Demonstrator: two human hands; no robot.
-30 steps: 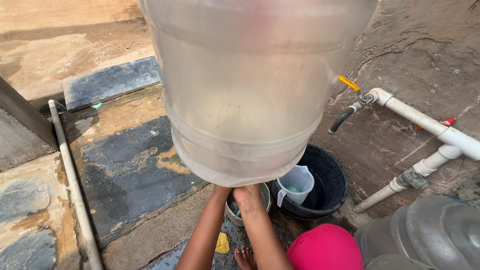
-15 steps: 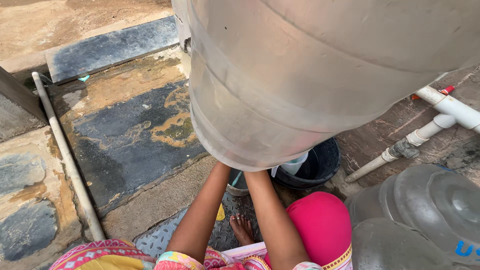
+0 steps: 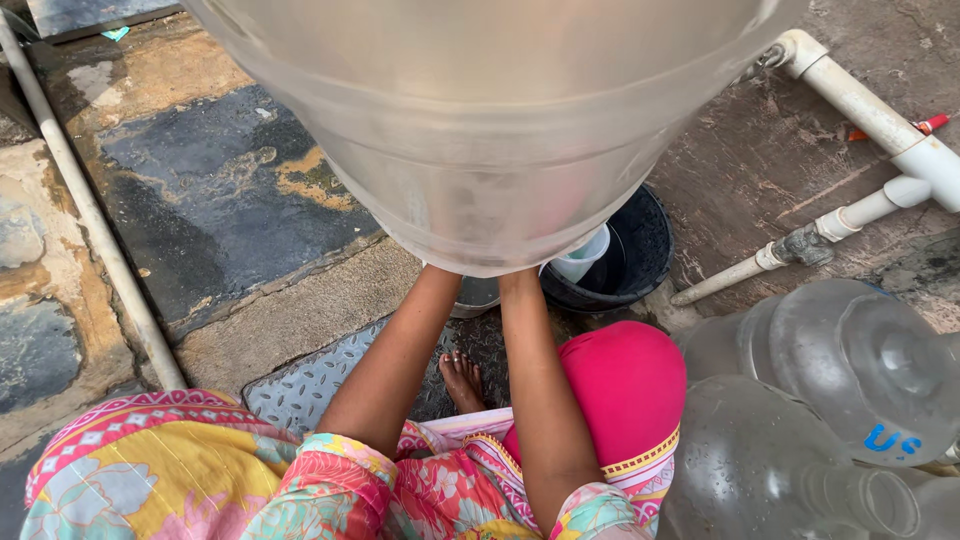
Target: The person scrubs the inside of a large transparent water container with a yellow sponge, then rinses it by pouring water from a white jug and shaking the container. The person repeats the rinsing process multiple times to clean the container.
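Observation:
A large translucent water jug point(image 3: 480, 130) fills the top of the view, held up and tilted over the ground. My left forearm point(image 3: 400, 350) and my right forearm point(image 3: 530, 380) both run up to its lower rim, side by side. The hands themselves are hidden behind the jug's edge, where they bear it. Just beyond the rim sit a black tub point(image 3: 635, 265), a white plastic mug point(image 3: 585, 255) inside it, and a steel bowl point(image 3: 475, 297). My bare foot point(image 3: 462, 380) rests on a patterned metal plate point(image 3: 310, 385).
White plastic pipes point(image 3: 870, 105) with a valve point(image 3: 800, 245) cross the ground at the right. Two more translucent jugs point(image 3: 860, 370) point(image 3: 770, 470) lie at the lower right. A thin metal pipe point(image 3: 90, 210) runs along the wet stone slabs point(image 3: 220, 190) at the left.
The jug has come closer and lower in view, and now covers my hands, which showed at its bottom edge a second ago. More of my arms and lap shows.

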